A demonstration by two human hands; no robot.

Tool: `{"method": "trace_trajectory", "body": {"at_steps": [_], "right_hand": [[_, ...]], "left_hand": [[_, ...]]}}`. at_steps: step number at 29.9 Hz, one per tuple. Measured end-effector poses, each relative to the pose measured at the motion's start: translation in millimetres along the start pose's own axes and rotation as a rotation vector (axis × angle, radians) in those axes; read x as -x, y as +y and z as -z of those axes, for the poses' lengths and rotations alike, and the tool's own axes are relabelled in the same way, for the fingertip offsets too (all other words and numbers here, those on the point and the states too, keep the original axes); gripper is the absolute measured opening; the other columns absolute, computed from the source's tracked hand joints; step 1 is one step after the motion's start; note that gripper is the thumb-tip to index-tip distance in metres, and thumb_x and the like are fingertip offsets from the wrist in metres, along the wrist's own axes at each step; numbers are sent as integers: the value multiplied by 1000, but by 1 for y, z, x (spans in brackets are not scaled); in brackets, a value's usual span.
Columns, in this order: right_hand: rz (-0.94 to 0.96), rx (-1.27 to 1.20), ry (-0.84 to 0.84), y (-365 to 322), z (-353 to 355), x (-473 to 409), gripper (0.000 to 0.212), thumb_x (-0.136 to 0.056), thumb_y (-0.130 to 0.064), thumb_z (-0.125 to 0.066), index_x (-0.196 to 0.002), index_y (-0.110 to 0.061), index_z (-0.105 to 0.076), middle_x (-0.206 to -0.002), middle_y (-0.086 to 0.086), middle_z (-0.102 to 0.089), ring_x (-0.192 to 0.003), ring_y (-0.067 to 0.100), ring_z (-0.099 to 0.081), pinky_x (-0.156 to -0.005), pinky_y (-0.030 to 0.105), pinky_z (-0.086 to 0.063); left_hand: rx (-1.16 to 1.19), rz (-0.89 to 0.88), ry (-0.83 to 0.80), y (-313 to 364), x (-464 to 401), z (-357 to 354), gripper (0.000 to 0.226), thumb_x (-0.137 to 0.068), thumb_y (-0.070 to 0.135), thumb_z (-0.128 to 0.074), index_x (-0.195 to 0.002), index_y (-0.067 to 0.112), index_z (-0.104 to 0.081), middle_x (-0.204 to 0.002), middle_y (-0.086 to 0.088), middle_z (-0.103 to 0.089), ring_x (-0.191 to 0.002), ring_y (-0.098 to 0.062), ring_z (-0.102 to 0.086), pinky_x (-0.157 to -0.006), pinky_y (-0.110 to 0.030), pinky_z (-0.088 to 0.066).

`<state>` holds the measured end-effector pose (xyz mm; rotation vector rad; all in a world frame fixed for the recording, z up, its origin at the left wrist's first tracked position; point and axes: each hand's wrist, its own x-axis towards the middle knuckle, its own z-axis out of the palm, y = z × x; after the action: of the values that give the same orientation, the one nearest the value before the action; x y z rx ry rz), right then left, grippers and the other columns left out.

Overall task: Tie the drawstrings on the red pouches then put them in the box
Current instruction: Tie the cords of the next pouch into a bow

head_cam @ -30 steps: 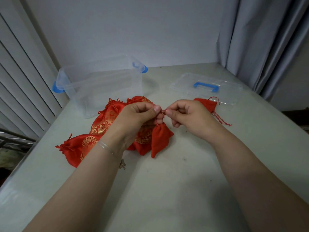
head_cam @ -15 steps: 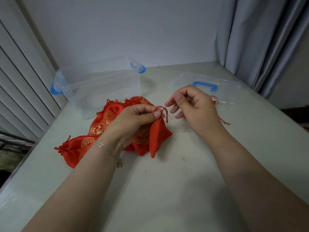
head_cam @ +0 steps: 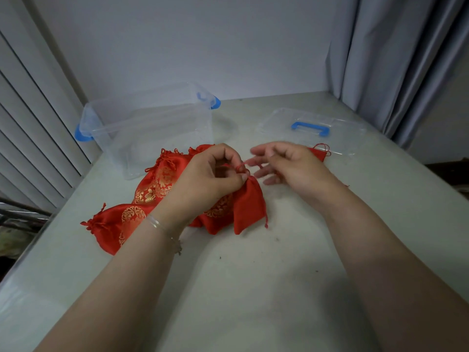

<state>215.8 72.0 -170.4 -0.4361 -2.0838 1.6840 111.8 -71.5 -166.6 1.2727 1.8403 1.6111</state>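
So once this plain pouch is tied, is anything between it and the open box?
Only the heap of patterned pouches, lying between the plain pouch and the box. They lie low, the box has no lid on, so lifting over them looks easy.

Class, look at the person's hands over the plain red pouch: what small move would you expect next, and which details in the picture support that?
Probably the right hand closes its fingers on the drawstring and pulls the knot tight. The left hand pinches the plain red pouch at its gathered neck, a loop shows there, and the right fingers look spread and blurred beside it. The clear box looks empty.
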Motion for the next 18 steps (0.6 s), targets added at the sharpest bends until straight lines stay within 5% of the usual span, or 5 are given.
{"method": "trace_trajectory", "body": {"at_steps": [4, 7, 11, 18], "right_hand": [[-70, 2, -126, 7, -5, 1, 13, -91, -9, -57, -95, -15, -67, -69, -2, -61, -54, -1, -53, -51, 13, -44], [-50, 12, -109, 6, -4, 2, 10, -88, -9, -62, -85, -15, -69, -58, -9, -60, -51, -2, -52, -49, 13, -43], [68, 176, -76, 4, -6, 2, 8, -86, -9, -64, -86, -15, -69, -68, -2, -64, -54, -3, -55, -52, 16, -47], [210, 401, 82, 9, -14, 3, 9, -83, -17, -64, -76, -23, -65, -70, 5, -67, -60, 17, -61, -62, 43, -55]], "left_hand": [[-289, -156, 19, -1, 3, -5, 19, -74, 9, -62, -76, 23, -50, -86, -10, -64, -81, -33, -61, -76, -49, -52], [-436, -236, 83, -1, 4, -6, 20, -74, 11, -60, -77, 26, -47, -83, -3, -62, -77, -26, -60, -71, -48, -49], [-487, -277, 137, -3, 4, -8, 21, -75, 6, -59, -80, 21, -47, -80, 2, -60, -76, -19, -60, -68, -46, -50], [-493, -262, 257, -10, 2, -15, 19, -79, 4, -63, -92, 16, -55, -86, 5, -63, -79, -7, -60, -72, -34, -51]]}}
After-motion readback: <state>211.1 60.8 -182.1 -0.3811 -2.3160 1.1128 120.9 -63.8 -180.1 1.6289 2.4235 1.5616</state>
